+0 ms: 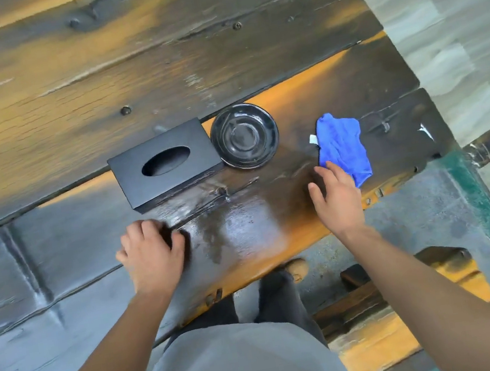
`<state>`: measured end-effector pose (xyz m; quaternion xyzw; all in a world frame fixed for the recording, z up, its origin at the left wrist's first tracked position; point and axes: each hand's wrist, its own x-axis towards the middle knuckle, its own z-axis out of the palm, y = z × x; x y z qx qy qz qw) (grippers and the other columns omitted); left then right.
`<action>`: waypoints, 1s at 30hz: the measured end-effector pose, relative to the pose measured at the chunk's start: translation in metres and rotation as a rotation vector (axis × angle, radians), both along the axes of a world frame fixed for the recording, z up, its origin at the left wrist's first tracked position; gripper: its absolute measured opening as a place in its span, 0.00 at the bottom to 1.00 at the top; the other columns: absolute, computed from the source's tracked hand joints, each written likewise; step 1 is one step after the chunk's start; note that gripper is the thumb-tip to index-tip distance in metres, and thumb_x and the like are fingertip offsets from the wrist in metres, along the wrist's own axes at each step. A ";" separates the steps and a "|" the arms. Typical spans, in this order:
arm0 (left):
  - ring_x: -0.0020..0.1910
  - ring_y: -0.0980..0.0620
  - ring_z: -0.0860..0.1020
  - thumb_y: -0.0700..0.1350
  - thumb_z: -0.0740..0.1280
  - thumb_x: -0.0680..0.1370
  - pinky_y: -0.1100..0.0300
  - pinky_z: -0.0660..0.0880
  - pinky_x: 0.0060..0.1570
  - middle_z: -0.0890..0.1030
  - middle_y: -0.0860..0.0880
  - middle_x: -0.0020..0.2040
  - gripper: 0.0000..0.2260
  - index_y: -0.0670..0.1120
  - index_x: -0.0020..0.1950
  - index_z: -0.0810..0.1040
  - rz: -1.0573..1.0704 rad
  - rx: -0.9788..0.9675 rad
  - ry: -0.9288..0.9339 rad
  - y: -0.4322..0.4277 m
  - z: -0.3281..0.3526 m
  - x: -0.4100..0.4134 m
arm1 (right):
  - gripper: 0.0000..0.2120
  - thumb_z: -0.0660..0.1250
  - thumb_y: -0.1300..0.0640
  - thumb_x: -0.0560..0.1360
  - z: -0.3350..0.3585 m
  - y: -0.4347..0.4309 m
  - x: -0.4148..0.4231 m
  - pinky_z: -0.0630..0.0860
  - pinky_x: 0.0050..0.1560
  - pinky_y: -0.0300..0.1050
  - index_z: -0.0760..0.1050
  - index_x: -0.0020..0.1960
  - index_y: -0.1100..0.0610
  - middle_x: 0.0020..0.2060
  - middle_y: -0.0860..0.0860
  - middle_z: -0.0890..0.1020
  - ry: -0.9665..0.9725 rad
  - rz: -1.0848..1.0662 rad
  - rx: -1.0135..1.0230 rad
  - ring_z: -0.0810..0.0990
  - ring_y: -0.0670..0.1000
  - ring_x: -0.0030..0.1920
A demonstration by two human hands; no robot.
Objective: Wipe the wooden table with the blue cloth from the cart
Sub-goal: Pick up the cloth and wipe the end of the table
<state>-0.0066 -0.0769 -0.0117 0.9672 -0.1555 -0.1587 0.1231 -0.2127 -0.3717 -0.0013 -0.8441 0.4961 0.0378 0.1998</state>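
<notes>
- the blue cloth (341,146) lies crumpled on the wooden table (62,95), toward the table's right end and close to its near edge, with a small white tag at its left side.
- its long axis runs roughly near-to-far, leaning a little to the right at the near end.
- the right hand (333,195) is open, fingers spread, palm down; its fingertips (332,168) touch or overlap the cloth's near-left edge, but it has no grip on anything.
- the cloth sits just far and right of that hand, so the right hand is plainly the nearer one and looks best placed to gather it.
- the left hand (151,251) rests on the table well to the left, fingers curled under; whether it holds anything i cannot tell.
- between the hands the wood shows a wet, glossy patch (234,228).
- farther in stand a black saucer (244,135) and, left of it, a black tissue box (166,165).
</notes>
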 end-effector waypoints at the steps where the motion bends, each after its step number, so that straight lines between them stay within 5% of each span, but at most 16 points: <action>1: 0.58 0.38 0.72 0.53 0.69 0.78 0.41 0.68 0.59 0.75 0.43 0.57 0.15 0.44 0.58 0.77 -0.053 -0.008 0.013 -0.011 0.003 -0.012 | 0.21 0.62 0.48 0.81 -0.001 -0.008 -0.005 0.67 0.70 0.59 0.72 0.73 0.52 0.76 0.52 0.69 0.008 -0.014 -0.003 0.66 0.56 0.76; 5: 0.66 0.43 0.71 0.60 0.66 0.78 0.42 0.70 0.63 0.74 0.48 0.66 0.22 0.48 0.67 0.75 -0.358 0.007 0.075 -0.062 0.007 -0.057 | 0.24 0.61 0.46 0.81 -0.004 -0.040 -0.017 0.67 0.69 0.61 0.69 0.75 0.49 0.78 0.51 0.65 0.043 -0.043 0.000 0.63 0.57 0.76; 9: 0.83 0.47 0.55 0.66 0.58 0.79 0.42 0.60 0.77 0.58 0.51 0.83 0.34 0.53 0.82 0.58 -0.473 0.046 0.149 -0.118 -0.001 -0.092 | 0.27 0.60 0.40 0.80 -0.010 -0.074 -0.012 0.63 0.70 0.62 0.62 0.78 0.43 0.81 0.49 0.58 0.095 -0.007 0.012 0.55 0.57 0.79; 13: 0.85 0.47 0.41 0.70 0.49 0.79 0.40 0.48 0.81 0.41 0.53 0.85 0.37 0.58 0.84 0.42 -0.443 0.160 0.172 -0.151 -0.022 -0.116 | 0.29 0.56 0.33 0.79 -0.023 -0.106 -0.001 0.60 0.70 0.61 0.57 0.78 0.37 0.82 0.48 0.52 0.130 0.078 0.010 0.50 0.58 0.81; 16: 0.84 0.46 0.37 0.71 0.45 0.80 0.37 0.46 0.81 0.37 0.53 0.85 0.37 0.58 0.84 0.38 -0.430 0.219 0.133 -0.152 -0.036 -0.124 | 0.31 0.53 0.29 0.78 -0.036 -0.119 0.003 0.59 0.71 0.60 0.55 0.79 0.34 0.82 0.47 0.50 0.146 0.147 0.038 0.48 0.59 0.81; 30: 0.84 0.47 0.36 0.74 0.42 0.78 0.39 0.45 0.81 0.37 0.53 0.85 0.38 0.60 0.83 0.36 -0.455 0.300 0.119 -0.152 -0.032 -0.122 | 0.17 0.66 0.49 0.80 -0.051 -0.106 -0.042 0.72 0.60 0.57 0.78 0.68 0.46 0.71 0.50 0.74 -0.109 0.149 0.015 0.66 0.58 0.69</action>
